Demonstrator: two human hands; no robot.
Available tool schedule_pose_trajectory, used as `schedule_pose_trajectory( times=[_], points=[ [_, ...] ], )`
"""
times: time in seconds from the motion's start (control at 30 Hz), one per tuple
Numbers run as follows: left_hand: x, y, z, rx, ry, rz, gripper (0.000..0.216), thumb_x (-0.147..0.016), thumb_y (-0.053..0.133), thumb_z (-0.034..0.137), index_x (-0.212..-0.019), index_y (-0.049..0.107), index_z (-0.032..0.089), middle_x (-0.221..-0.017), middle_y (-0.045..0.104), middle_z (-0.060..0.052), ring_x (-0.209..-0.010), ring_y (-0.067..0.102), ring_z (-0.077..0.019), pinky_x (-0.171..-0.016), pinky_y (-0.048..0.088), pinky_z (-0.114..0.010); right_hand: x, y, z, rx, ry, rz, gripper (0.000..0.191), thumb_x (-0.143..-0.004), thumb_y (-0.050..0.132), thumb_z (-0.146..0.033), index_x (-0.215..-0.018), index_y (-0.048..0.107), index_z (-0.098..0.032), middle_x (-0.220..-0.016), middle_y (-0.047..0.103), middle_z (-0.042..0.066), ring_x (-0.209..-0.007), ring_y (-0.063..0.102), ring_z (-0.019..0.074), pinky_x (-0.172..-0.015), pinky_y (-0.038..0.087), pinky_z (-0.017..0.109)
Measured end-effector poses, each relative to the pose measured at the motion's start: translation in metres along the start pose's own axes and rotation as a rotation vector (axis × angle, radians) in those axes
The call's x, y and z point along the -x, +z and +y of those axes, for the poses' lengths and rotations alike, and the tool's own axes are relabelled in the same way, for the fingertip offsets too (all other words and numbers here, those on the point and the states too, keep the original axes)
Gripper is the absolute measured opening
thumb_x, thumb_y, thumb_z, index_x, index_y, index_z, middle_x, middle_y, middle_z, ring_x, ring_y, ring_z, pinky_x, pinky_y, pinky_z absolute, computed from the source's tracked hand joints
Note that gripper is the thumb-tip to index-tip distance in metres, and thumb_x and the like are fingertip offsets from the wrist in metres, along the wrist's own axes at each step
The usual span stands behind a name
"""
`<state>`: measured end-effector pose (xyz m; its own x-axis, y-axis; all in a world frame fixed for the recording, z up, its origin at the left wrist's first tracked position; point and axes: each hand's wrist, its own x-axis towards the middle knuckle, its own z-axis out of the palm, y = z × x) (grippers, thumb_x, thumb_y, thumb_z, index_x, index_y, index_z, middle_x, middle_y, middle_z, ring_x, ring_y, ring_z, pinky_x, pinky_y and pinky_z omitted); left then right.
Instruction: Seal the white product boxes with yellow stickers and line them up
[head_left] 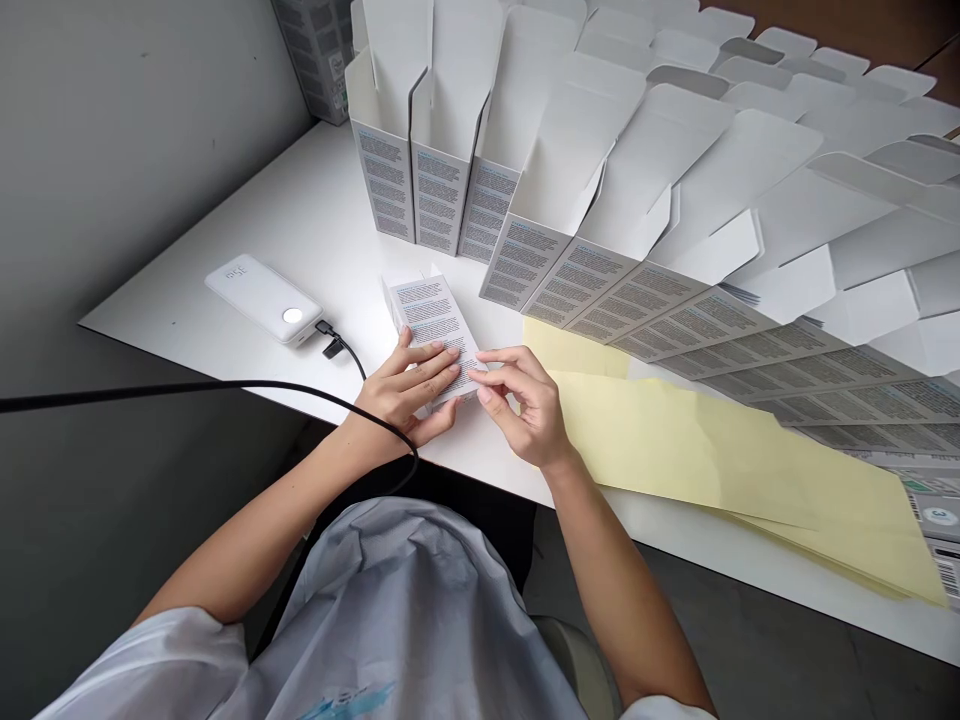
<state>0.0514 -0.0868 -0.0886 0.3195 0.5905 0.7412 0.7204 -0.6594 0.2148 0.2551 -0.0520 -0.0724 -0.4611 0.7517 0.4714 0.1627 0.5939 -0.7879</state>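
Note:
A small white printed carton (431, 310) lies tilted on the table, with rows of dark text on its upper face. Across that face rest the fingers of my left hand (409, 385), the thumb bent around its near end; I hold the carton with it. My right hand (521, 395) closes at the carton's near right corner, fingertips and thumb drawn together on the edge there. Flaps stick up a little at the carton's far end. The near end is partly hidden by my fingers.
Rows of open-topped cartons (525, 250) stand close together at the back and right. Yellow paper sheets (675, 430) lie right of my hands. A white power bank (262, 295) sits on the left, its black cable (225, 387) crossing over my left wrist. The white table (300, 210) meets a wall.

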Motion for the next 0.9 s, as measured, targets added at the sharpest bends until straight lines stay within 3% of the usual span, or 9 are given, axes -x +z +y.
schedule_pose_trajectory(
  times=[0.1,0.2,0.3,0.4,0.6,0.73,0.9],
  points=[
    [0.000,-0.004,-0.003,-0.003,0.030,-0.050,0.045,-0.083,0.065,0.025,-0.127,0.059,0.017,-0.127,0.061,-0.005,-0.129,0.054,-0.0152,-0.125,0.038,-0.049,-0.001,0.004,0.002,0.060,-0.036,0.031,0.019,-0.084,0.073,-0.027,-0.100,0.070,-0.018,-0.112,0.062,0.011,-0.062,0.053,0.0091,-0.054,0.052,0.028],
    [0.000,-0.007,-0.003,-0.012,0.034,-0.079,0.047,-0.084,0.062,0.024,-0.131,0.056,0.019,-0.129,0.060,-0.005,-0.131,0.052,-0.0146,-0.126,0.036,-0.049,-0.001,0.005,0.005,0.087,-0.073,0.051,0.015,-0.084,0.074,-0.023,-0.097,0.069,-0.018,-0.107,0.063,0.010,-0.062,0.055,0.0088,-0.055,0.053,0.027],
    [-0.001,-0.007,-0.002,-0.040,0.037,-0.085,0.043,-0.083,0.063,0.023,-0.126,0.059,0.017,-0.128,0.061,-0.004,-0.128,0.054,-0.0154,-0.124,0.039,-0.049,0.000,0.004,0.006,0.114,-0.129,0.024,0.016,-0.089,0.065,-0.013,-0.103,0.068,-0.018,-0.106,0.063,0.010,-0.085,0.066,0.0154,-0.069,0.058,0.028],
    [-0.002,-0.007,-0.001,-0.041,0.028,-0.077,0.039,-0.082,0.063,0.023,-0.121,0.061,0.015,-0.128,0.061,-0.003,-0.126,0.056,-0.0165,-0.122,0.041,-0.049,0.001,0.001,0.005,0.156,-0.172,0.003,0.023,-0.093,0.054,-0.007,-0.109,0.067,-0.019,-0.105,0.063,0.010,-0.108,0.064,0.0201,-0.087,0.057,0.033],
    [-0.001,-0.008,0.002,0.038,-0.027,-0.059,0.046,-0.078,0.065,0.022,-0.124,0.061,0.017,-0.128,0.061,-0.003,-0.128,0.054,-0.0149,-0.125,0.037,-0.048,0.001,0.003,0.005,0.180,-0.136,-0.009,0.021,-0.088,0.068,-0.025,-0.107,0.066,-0.019,-0.107,0.064,0.012,-0.084,0.066,0.0186,-0.061,0.058,0.031],
    [-0.002,-0.008,0.004,0.078,-0.065,-0.064,0.045,-0.079,0.065,0.023,-0.123,0.062,0.018,-0.128,0.061,-0.004,-0.126,0.055,-0.0148,-0.126,0.036,-0.049,0.000,0.001,0.005,0.127,-0.107,-0.013,0.015,-0.093,0.056,-0.017,-0.105,0.067,-0.019,-0.106,0.064,0.012,-0.092,0.065,0.0190,-0.065,0.056,0.031],
    [-0.002,-0.004,0.005,0.096,-0.103,-0.004,0.045,-0.077,0.071,0.027,-0.121,0.064,0.018,-0.123,0.064,-0.004,-0.124,0.057,-0.0127,-0.127,0.036,-0.046,-0.006,0.004,-0.006,-0.067,0.130,0.017,0.026,-0.085,0.067,-0.026,-0.109,0.066,-0.018,-0.107,0.058,0.009,-0.068,0.052,0.0109,-0.054,0.048,0.026]
  ],
)
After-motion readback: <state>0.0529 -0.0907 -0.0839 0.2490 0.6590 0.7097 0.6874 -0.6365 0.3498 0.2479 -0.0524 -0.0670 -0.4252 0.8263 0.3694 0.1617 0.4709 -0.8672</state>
